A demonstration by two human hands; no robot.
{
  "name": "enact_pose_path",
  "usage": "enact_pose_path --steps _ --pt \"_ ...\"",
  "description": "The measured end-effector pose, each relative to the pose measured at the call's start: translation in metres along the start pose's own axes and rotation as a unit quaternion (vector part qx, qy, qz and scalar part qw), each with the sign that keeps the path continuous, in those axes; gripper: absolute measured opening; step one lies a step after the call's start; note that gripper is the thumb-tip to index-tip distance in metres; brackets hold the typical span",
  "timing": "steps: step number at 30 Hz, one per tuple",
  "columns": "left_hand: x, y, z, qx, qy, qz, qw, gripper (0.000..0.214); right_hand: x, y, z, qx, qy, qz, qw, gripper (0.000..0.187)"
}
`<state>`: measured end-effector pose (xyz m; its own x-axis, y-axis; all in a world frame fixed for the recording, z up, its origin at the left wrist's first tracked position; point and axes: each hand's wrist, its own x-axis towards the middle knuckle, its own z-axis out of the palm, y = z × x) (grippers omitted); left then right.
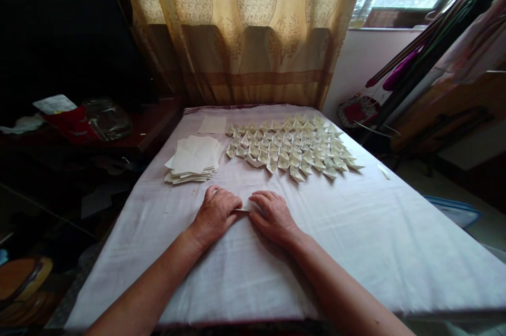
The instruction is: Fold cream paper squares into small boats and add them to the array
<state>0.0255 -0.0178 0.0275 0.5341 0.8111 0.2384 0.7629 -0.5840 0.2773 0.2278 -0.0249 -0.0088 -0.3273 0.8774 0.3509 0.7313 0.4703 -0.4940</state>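
Between my hands is a piece of white paper (pixel 243 210), folded narrow and mostly covered by my fingers. My left hand (pixel 216 213) is closed on its left end, thumb toward the middle. On the other end, my right hand (pixel 274 216) has its fingers bent over the paper and its thumb against the near edge. Just beyond my left hand lies a stack of square paper sheets (pixel 195 154), unevenly piled. Beyond my right hand, many folded paper boats (pixel 290 146) with pointed tips stand close together in rows.
A white cloth (pixel 356 251) covers the table. One flat sheet (pixel 212 125) lies behind the stack, and a small white scrap (pixel 383 171) is near the right edge. A glass jar (pixel 106 118) stands on dark furniture at left. A patterned curtain (pixel 253 56) hangs behind the table.
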Motion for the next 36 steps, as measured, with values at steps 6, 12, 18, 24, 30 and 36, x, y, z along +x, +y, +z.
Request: enact_pose_path --steps 6,12,18,24,30,36 --pt "0.005 -0.004 -0.003 -0.097 0.035 -0.027 0.994 0.010 0.016 -0.004 -0.010 0.036 -0.037 -0.034 0.998 0.010" --pt "0.020 -0.009 -0.015 -0.206 -0.026 -0.127 0.970 0.027 0.039 0.001 -0.019 0.096 -0.004 -0.034 0.995 0.013" --pt "0.031 -0.016 -0.014 -0.326 -0.111 -0.130 0.930 0.039 0.036 0.011 -0.009 0.182 0.015 -0.013 0.983 0.015" --pt "0.026 -0.015 -0.006 -0.334 -0.076 -0.145 0.928 0.035 0.031 0.009 -0.007 0.344 -0.005 0.104 0.933 0.028" --pt "0.016 -0.010 -0.001 -0.258 -0.020 -0.111 0.959 0.030 0.036 0.009 -0.011 0.381 -0.026 0.173 0.908 0.033" --pt "0.012 -0.006 0.005 -0.248 0.025 -0.118 0.961 0.022 0.034 0.006 -0.017 0.413 -0.102 0.172 0.888 0.021"
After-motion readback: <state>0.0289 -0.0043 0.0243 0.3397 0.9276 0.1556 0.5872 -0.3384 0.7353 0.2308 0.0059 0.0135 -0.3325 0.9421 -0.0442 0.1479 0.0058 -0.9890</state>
